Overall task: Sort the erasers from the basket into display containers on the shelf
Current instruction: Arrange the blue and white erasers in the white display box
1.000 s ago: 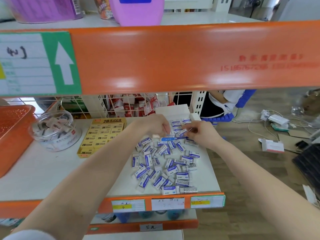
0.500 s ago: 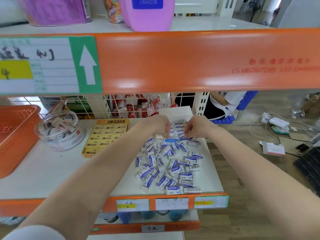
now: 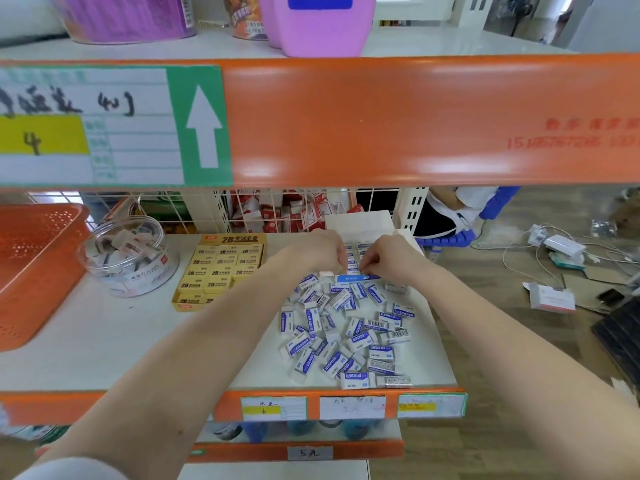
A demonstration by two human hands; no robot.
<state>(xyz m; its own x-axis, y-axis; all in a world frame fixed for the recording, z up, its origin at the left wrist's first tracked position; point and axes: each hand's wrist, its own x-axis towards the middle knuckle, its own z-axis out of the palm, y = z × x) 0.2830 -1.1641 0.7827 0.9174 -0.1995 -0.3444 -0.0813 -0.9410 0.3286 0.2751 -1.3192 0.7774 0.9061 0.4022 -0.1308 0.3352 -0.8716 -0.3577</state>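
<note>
A white store shelf (image 3: 104, 341) with an orange front edge carries everything. At its left end sits an orange basket (image 3: 31, 265). Its inside is out of view, so I cannot tell whether any erasers lie in it.

The largest share of the work is a loose pile of erasers (image 3: 343, 327) — white blocks in blue-and-white sleeves — spread over the right half of the shelf down to the front edge. Dozens lie there unsorted.

Left of the pile, a yellow display tray (image 3: 221, 268) looks filled with neat rows of yellow-sleeved erasers, as far as it shows. A clear round tub (image 3: 128, 254) beside the basket holds a jumble of others.

Behind the pile stands a white display box (image 3: 360, 221), open on top, with a few rows of blue-sleeved erasers lined up inside.

Both hands meet at the front lip of this box. The left hand (image 3: 320, 249) and right hand (image 3: 388, 256) each have fingers curled downward, tips close together over the rows. I cannot tell whether they pinch an eraser.

My judgement — the box is only partly filled, and most of the blue erasers are left to sort.
</note>
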